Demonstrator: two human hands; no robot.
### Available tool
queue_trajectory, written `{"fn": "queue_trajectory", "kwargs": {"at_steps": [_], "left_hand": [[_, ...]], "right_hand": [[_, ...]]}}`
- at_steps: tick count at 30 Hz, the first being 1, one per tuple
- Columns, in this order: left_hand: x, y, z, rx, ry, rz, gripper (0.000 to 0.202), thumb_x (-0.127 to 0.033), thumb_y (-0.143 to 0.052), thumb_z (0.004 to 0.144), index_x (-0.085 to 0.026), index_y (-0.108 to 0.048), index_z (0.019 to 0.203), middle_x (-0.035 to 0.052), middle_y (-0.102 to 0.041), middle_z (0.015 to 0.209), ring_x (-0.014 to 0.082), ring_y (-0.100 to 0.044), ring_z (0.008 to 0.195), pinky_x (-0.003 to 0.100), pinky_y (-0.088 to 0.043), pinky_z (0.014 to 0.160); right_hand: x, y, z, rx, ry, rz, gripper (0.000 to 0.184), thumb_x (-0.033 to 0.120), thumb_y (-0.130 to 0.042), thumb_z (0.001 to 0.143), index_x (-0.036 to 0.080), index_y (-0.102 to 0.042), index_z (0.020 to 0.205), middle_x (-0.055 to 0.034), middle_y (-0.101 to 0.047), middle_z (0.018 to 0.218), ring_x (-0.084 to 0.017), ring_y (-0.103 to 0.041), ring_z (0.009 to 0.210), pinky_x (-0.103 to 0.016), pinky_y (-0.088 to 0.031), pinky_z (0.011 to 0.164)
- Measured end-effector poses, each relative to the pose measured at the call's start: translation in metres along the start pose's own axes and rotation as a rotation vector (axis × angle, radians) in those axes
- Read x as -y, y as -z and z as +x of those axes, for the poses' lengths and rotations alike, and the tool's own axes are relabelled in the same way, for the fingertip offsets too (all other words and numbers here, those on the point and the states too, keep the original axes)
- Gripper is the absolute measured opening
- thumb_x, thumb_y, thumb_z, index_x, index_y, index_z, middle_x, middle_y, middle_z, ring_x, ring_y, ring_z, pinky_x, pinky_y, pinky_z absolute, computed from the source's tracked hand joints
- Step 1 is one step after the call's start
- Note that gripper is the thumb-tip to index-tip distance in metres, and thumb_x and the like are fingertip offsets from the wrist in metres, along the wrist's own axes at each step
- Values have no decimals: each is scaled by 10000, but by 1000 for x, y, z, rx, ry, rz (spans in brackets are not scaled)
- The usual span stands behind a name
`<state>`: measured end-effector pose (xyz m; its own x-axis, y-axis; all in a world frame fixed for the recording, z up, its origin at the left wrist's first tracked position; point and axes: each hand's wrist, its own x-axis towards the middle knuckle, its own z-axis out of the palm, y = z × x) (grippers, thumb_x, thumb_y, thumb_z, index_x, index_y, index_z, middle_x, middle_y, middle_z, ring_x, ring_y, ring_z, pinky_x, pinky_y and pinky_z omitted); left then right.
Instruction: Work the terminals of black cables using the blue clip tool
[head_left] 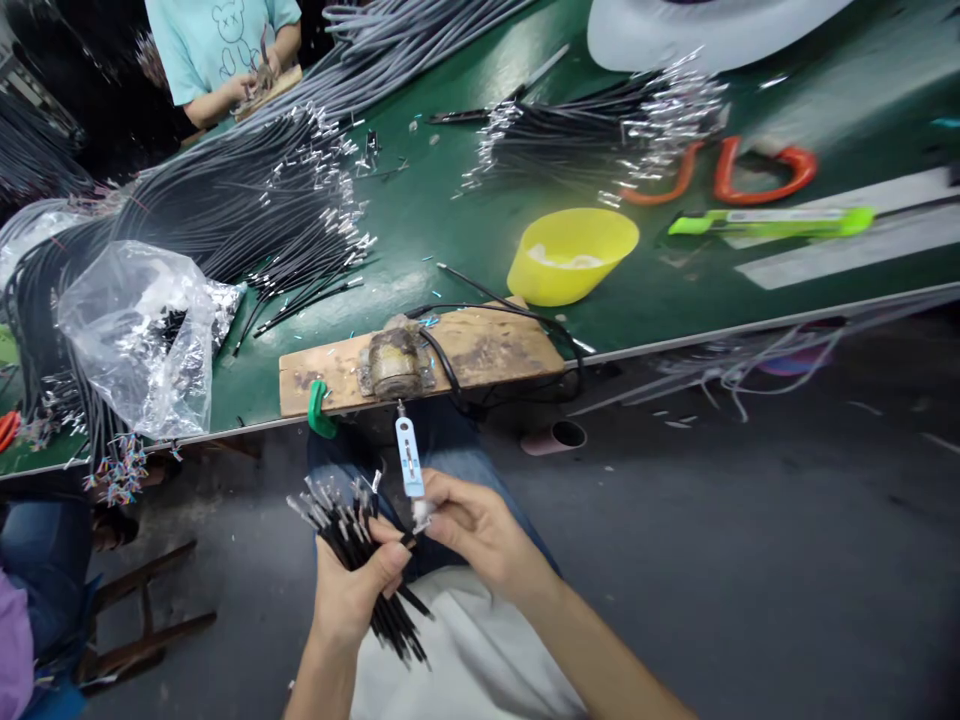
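Note:
Above my lap, my left hand [356, 590] is closed around a bundle of short black cables [390, 625] with silver, stripped-looking tips. One cable end sticks out between the left thumb and fingers toward my right hand [472, 525]. The right thumb and forefinger pinch at the silver end of that cable, beside a small white piece [420, 512]. Just above the right fingertips is a light blue slotted tool head [409, 455], mounted on the shaft of a small, worn motor [396, 362]. The motor sits on a wooden board [495, 345] at the table edge.
A green clamp [321, 410] grips the board. On the green table [420, 220] lie many black cables [217, 200], a plastic bag [142, 330], a yellow cup [574, 255], orange-handled scissors [765, 170] and a green cutter [772, 222]. A co-worker [225, 50] sits opposite.

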<state>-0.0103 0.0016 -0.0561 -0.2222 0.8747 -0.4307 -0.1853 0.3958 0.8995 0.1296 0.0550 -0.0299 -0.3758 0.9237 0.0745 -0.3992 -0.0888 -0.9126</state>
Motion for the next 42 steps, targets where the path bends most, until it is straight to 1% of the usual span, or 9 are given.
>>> {"fn": "queue_trajectory", "kwargs": {"at_steps": [5,9,15,24,32,35,38,40,42], "left_hand": [[-30,-10,-20,-86,-155,-40,252,-330,-828,497,-160,-662,580,35,-580,649,133,-531,533,248,-428,455],[-47,-14,-21,-55,-160,-87,245,-327,-796,564,-154,-638,634,-4,-551,674,56,-450,429,204,-323,381],[-55,-22,-14,0,-123,-138,315,-395,-777,592,-139,-611,669,-12,-528,593,36,-398,362,189,-267,347],[-58,-27,-16,1,-94,-125,278,-366,-768,609,-120,-639,628,-23,-489,516,30,-359,354,181,-242,341],[-46,-25,-25,-126,-73,-87,208,-297,-787,560,-146,-665,637,-8,-572,562,56,-412,375,195,-305,346],[-43,-23,-27,-187,-92,-29,170,-277,-771,577,-157,-692,667,41,-676,697,158,-591,574,265,-481,532],[-40,-23,-30,-220,-81,20,167,-274,-755,603,-157,-696,705,56,-701,766,227,-637,768,335,-495,761],[-37,-24,-31,-204,-47,36,171,-280,-736,634,-152,-686,735,38,-684,711,205,-631,709,316,-498,722],[-33,-24,-32,-162,6,40,176,-299,-720,657,-147,-663,725,1,-623,575,155,-581,537,269,-483,550]], "right_hand": [[4,6,24,-193,-264,201,383,525,-719,619,158,-614,656,28,-511,588,-93,-438,551,-217,-349,530],[24,-2,50,-179,-263,195,490,614,-718,522,134,-630,559,11,-536,534,-92,-449,520,-212,-331,480],[36,-17,58,-137,-301,414,427,552,-746,546,135,-657,550,14,-543,486,-71,-430,447,-194,-313,422],[11,-6,45,-162,-347,510,472,635,-623,646,165,-651,617,-15,-565,521,-123,-480,483,-242,-377,463],[-4,13,5,-311,-122,61,369,486,-645,716,177,-532,548,16,-455,526,-119,-411,509,-250,-342,479],[4,5,-6,-356,123,-247,260,306,-603,791,190,-529,571,24,-447,530,-120,-413,520,-246,-336,490],[14,-8,-7,-332,333,-513,151,191,-631,767,197,-559,635,28,-485,548,-124,-428,532,-264,-359,541],[17,-14,-4,-249,374,-620,84,212,-652,754,199,-589,700,8,-542,604,-145,-470,579,-288,-388,588],[16,-17,1,-166,355,-652,60,258,-628,776,200,-613,770,-24,-593,683,-176,-518,659,-307,-419,629]]}}
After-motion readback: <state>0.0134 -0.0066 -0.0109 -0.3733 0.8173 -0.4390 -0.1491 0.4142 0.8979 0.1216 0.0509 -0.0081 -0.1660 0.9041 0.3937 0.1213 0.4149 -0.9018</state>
